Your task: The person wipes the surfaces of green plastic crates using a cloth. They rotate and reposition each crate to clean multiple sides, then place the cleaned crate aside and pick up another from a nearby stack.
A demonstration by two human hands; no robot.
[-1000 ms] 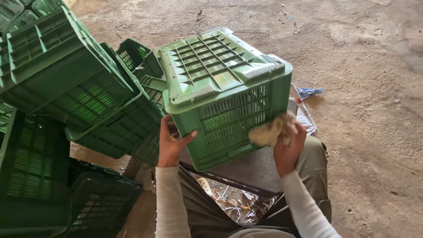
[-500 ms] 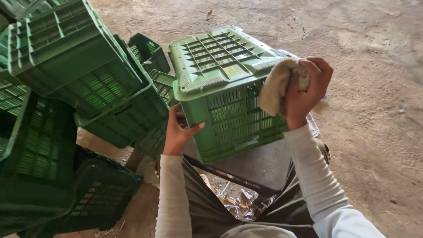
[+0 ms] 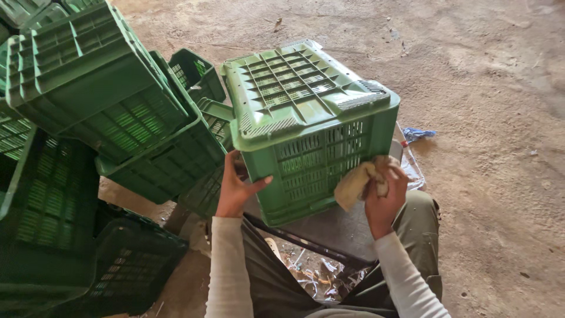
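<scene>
Green crate (image 3: 306, 129) upturned, left hand (image 3: 235, 188) open against its corner, right hand (image 3: 385, 197) clenched around tan rag (image 3: 356, 184)

Left hand (image 3: 235, 189) bracing upturned green crate (image 3: 306, 123); right hand (image 3: 385, 197) pressing tan rag (image 3: 356, 184) to its side
</scene>
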